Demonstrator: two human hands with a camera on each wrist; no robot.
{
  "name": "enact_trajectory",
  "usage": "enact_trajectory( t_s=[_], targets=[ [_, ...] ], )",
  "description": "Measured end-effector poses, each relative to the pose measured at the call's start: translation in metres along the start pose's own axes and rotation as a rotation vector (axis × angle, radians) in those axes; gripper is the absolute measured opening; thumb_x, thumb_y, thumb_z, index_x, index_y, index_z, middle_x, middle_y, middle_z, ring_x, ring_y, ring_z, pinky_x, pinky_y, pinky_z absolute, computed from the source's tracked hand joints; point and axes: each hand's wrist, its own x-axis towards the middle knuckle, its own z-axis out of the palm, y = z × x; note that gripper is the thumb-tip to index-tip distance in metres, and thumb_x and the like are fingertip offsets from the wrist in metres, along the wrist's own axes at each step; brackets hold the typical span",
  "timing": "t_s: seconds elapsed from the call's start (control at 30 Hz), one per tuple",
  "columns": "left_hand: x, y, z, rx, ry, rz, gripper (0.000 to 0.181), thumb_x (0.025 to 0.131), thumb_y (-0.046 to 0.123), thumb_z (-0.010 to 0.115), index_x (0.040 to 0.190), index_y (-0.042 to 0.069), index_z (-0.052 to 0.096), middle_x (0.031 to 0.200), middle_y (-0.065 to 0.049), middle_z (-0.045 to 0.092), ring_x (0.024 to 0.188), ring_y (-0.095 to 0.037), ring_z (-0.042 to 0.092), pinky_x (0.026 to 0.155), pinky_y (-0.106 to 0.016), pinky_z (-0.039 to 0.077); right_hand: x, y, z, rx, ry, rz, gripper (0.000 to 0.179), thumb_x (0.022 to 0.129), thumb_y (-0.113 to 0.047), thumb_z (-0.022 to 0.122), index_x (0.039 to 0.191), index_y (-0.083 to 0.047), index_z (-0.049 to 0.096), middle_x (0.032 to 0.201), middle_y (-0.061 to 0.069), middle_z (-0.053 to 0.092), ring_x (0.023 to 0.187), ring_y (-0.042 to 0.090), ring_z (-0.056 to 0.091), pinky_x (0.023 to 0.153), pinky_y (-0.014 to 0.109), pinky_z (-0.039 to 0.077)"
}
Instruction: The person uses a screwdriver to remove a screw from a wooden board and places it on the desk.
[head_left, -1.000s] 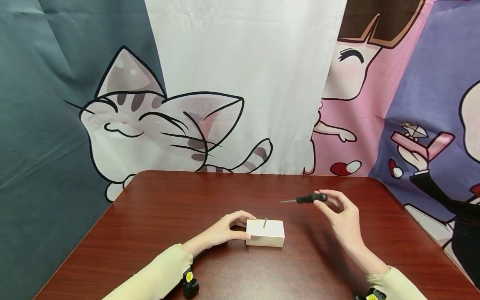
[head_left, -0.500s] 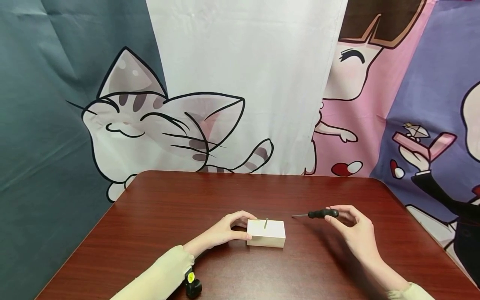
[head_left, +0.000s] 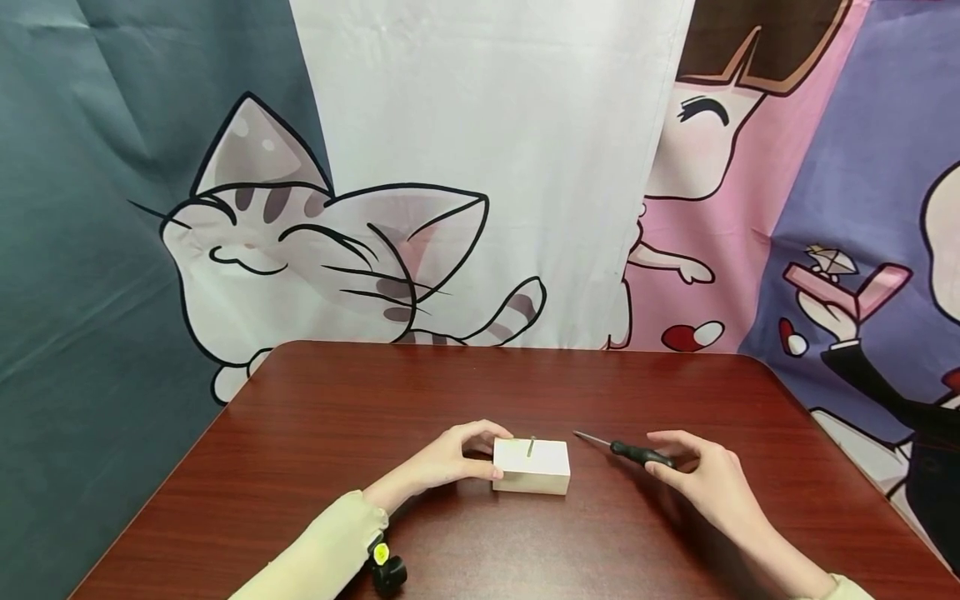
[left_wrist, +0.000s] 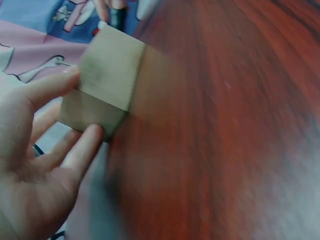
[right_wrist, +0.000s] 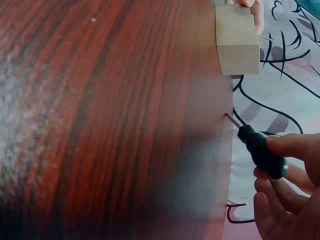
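A pale wooden block [head_left: 531, 467] sits on the table in the head view, with a thin screw [head_left: 531, 448] sticking up from its top. My left hand [head_left: 450, 460] grips the block's left end between thumb and fingers; the left wrist view shows the fingertips against the block [left_wrist: 112, 67]. To the right, my right hand [head_left: 705, 475] holds a screwdriver [head_left: 637, 452] by the end of its black handle. Its metal shaft points left and away from me, apart from the block. In the right wrist view, thumb and fingers surround the handle [right_wrist: 262, 155], the tip close over the tabletop.
The reddish-brown wooden table [head_left: 420, 383] extends around both hands. Behind its far edge hangs a cloth backdrop [head_left: 480, 100] with a cartoon cat and figures. A black wrist camera [head_left: 387, 571] is strapped below the left sleeve [head_left: 315, 542].
My right hand has moved right and down toward the table with the screwdriver, whose tip has swung to point away from me. The left hand and block have stayed in place.
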Motion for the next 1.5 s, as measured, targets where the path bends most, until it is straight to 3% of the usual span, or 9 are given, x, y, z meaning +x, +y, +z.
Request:
enact_trajectory(
  t_s=[0.17, 0.33, 0.43, 0.6, 0.8, 1.07, 1.5],
  targets=[
    [0.001, 0.008, -0.002, 0.032, 0.010, -0.026, 0.049, 0.081, 0.022, 0.082, 0.126, 0.020, 0.063, 0.126, -0.002, 0.063, 0.116, -0.019, 0.061, 0.095, -0.032, 0.054, 0.001, 0.001, 0.002, -0.033, -0.072, -0.007, 0.040, 0.078, -0.023, 0.084, 0.116, -0.018, 0.072, 0.090, -0.002, 0.075, 0.067, -0.004, 0.060, 0.062, 0.020, 0.049],
    [0.004, 0.020, -0.002, 0.166, 0.053, 0.007, 0.050, 0.080, 0.026, 0.083, 0.126, 0.015, 0.067, 0.118, -0.004, 0.063, 0.109, -0.019, 0.063, 0.090, -0.027, 0.055, -0.001, 0.000, 0.004, -0.059, -0.127, -0.013, 0.039, 0.077, -0.023, 0.084, 0.115, -0.019, 0.074, 0.088, -0.005, 0.074, 0.069, -0.005, 0.059, 0.063, 0.021, 0.046],
    [0.007, 0.027, 0.000, 0.198, 0.085, 0.025, 0.049, 0.081, 0.026, 0.082, 0.125, 0.011, 0.068, 0.115, -0.006, 0.065, 0.104, -0.019, 0.066, 0.087, -0.024, 0.053, -0.002, -0.001, 0.005, -0.070, -0.170, -0.003, 0.038, 0.078, -0.024, 0.083, 0.114, -0.020, 0.074, 0.090, -0.005, 0.072, 0.070, -0.004, 0.056, 0.063, 0.021, 0.044],
    [0.013, 0.034, 0.008, 0.237, 0.172, 0.085, 0.037, 0.084, 0.018, 0.079, 0.118, 0.005, 0.071, 0.107, -0.011, 0.067, 0.097, -0.024, 0.066, 0.079, -0.019, 0.052, -0.004, -0.003, 0.006, -0.080, -0.225, 0.017, 0.037, 0.079, -0.023, 0.082, 0.115, -0.021, 0.074, 0.085, -0.004, 0.065, 0.069, -0.001, 0.049, 0.060, 0.021, 0.039],
    [0.017, 0.038, 0.019, 0.273, 0.289, 0.151, 0.025, 0.084, 0.012, 0.078, 0.107, 0.005, 0.075, 0.097, -0.012, 0.067, 0.086, -0.023, 0.067, 0.072, -0.018, 0.053, -0.004, -0.003, 0.007, -0.074, -0.226, -0.005, 0.036, 0.080, -0.021, 0.081, 0.115, -0.020, 0.075, 0.078, -0.005, 0.058, 0.064, 0.000, 0.046, 0.057, 0.021, 0.037],
    [0.023, 0.035, 0.030, 0.125, 0.300, 0.051, 0.019, 0.084, 0.016, 0.077, 0.102, 0.011, 0.078, 0.092, -0.002, 0.071, 0.078, 0.000, 0.064, 0.069, -0.016, 0.052, -0.004, -0.003, 0.009, -0.052, -0.255, -0.009, 0.037, 0.081, -0.020, 0.080, 0.117, -0.018, 0.074, 0.075, -0.004, 0.056, 0.060, 0.000, 0.048, 0.056, 0.021, 0.037],
    [0.025, 0.036, 0.037, 0.104, 0.311, -0.024, 0.009, 0.083, 0.019, 0.078, 0.092, 0.020, 0.080, 0.086, 0.004, 0.069, 0.071, 0.000, 0.058, 0.062, -0.016, 0.047, -0.005, -0.003, 0.009, -0.048, -0.258, -0.035, 0.036, 0.081, -0.021, 0.079, 0.117, -0.018, 0.074, 0.078, -0.005, 0.058, 0.059, -0.001, 0.047, 0.056, 0.020, 0.038]
  ],
)
